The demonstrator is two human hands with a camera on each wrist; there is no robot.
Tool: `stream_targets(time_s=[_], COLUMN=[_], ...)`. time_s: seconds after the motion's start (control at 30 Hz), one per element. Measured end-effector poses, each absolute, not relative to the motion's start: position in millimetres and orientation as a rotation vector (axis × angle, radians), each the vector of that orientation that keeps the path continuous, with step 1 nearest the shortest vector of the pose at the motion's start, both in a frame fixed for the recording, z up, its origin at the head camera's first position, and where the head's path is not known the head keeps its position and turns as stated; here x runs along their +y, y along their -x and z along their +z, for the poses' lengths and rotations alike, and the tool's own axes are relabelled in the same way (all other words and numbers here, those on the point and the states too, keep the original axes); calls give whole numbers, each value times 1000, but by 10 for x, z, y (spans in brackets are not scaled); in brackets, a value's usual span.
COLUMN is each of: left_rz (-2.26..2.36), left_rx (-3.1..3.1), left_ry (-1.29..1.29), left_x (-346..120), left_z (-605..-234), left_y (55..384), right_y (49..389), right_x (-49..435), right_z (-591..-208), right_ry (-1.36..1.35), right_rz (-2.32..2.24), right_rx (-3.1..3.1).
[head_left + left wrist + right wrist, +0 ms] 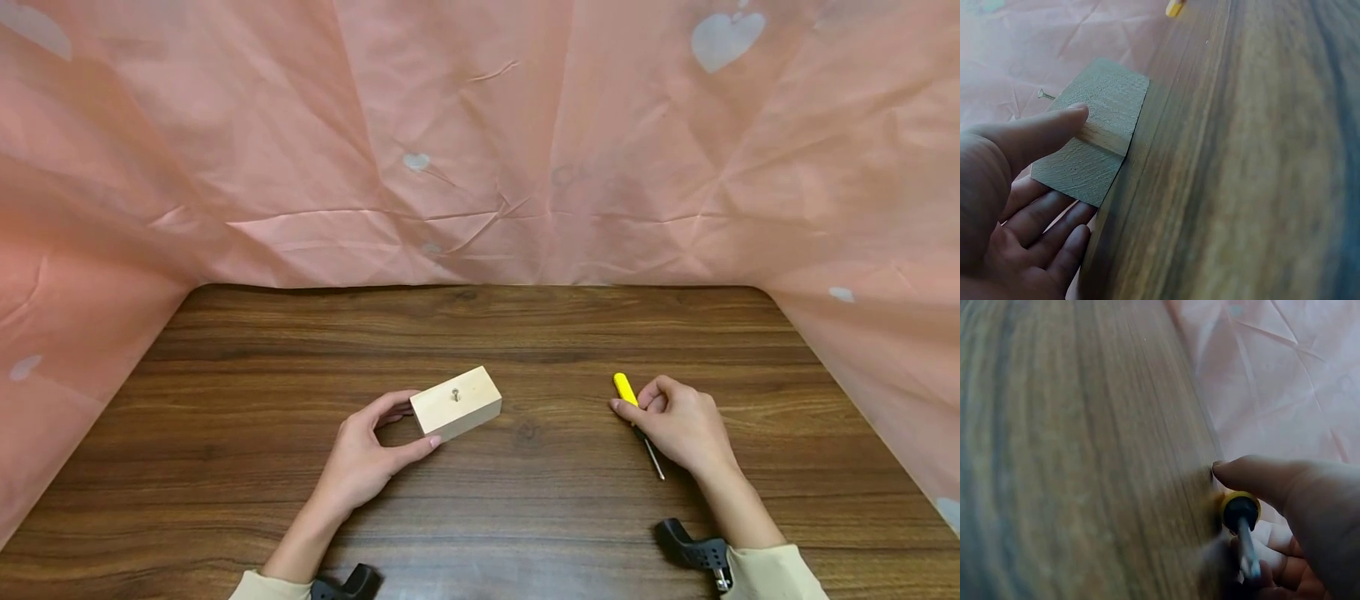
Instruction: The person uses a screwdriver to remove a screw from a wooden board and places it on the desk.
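A pale wooden block (457,407) sits on the table left of the middle, with a screw (455,395) standing up from its top face. My left hand (367,454) grips the block's left end, thumb along the near side and fingers at the far side. The left wrist view shows the thumb (1054,132) across the block (1107,106), the screw (1045,94) jutting out beyond. Off to the right, my right hand (684,423) holds a screwdriver (624,387) by its yellow handle. Its metal shaft (1247,550) points back toward me.
The brown wood-grain table (525,517) reaches back to a pink curtain (480,167) with pale hearts, which also encloses both sides. Black wrist mounts (690,546) sit by the sleeves at the front. A stretch of tabletop separates block and screwdriver.
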State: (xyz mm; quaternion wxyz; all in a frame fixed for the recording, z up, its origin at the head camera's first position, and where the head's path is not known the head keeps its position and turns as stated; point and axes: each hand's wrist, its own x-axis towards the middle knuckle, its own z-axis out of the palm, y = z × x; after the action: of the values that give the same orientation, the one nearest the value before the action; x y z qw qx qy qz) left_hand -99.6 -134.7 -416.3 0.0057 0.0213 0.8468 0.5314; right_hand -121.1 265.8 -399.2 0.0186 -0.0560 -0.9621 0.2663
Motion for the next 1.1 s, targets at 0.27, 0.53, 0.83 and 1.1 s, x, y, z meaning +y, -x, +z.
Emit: stream_targets(time_s=[0.27, 0.53, 0.83, 1.1], left_rz=[1690, 1691, 1682, 1681], left_rx=[2648, 2640, 2644, 2661], left_ry=[-65, -52, -29, -43], left_x=[-1318, -1302, -1314, -1315], left_z=[-4164, -4157, -4156, -4175], left_y=[1004, 1020, 1012, 1018], right_y=[1250, 1238, 1094, 1115], right_x=[2551, 2069, 1320, 994], right_z=[-3904, -3684, -3391, -3321], right_ry=[245, 316, 206, 85], right_rz=[1157, 2087, 2356, 2280], right_rx=[-2935, -2444, -1979, -1837])
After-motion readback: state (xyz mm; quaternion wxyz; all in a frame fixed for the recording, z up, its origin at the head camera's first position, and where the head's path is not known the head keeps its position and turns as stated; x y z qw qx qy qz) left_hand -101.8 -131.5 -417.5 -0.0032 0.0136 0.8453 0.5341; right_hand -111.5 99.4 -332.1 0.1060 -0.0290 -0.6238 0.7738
